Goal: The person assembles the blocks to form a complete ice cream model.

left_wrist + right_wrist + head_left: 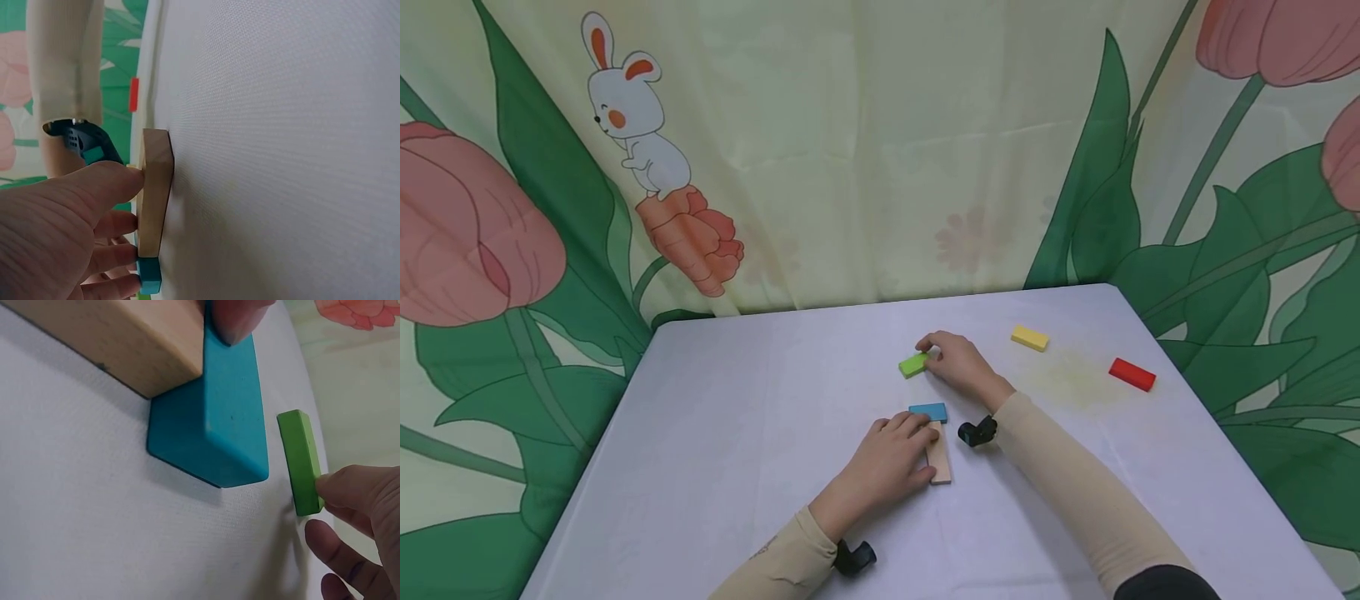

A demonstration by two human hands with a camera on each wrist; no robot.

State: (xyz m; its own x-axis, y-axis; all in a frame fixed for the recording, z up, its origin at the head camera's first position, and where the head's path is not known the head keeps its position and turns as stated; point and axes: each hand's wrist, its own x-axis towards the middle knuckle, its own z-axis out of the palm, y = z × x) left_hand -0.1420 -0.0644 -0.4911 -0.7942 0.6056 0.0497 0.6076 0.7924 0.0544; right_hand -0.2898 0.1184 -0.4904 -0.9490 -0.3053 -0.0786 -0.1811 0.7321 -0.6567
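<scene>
The left hand covers part of the wooden block, so only its right side and near end show from the head view. The far end of that block touches the blue block. From the left wrist, the thumb presses the wooden block's edge and the other fingers curl along it, so this hand holds it. One fingertip also sits on top of the blue block.

The right hand hides one end of the green block. Its thumb and fingers pinch that end. The green block lies on the table, a little past the blue one and not touching it.

All the blocks are flat, long and smooth with sharp corners. The wooden one is plain and pale. The table has a white cloth with a fine woven feel.

A yellow block and a red block lie far off to the right. Small black cameras sit on both wrists.
</scene>
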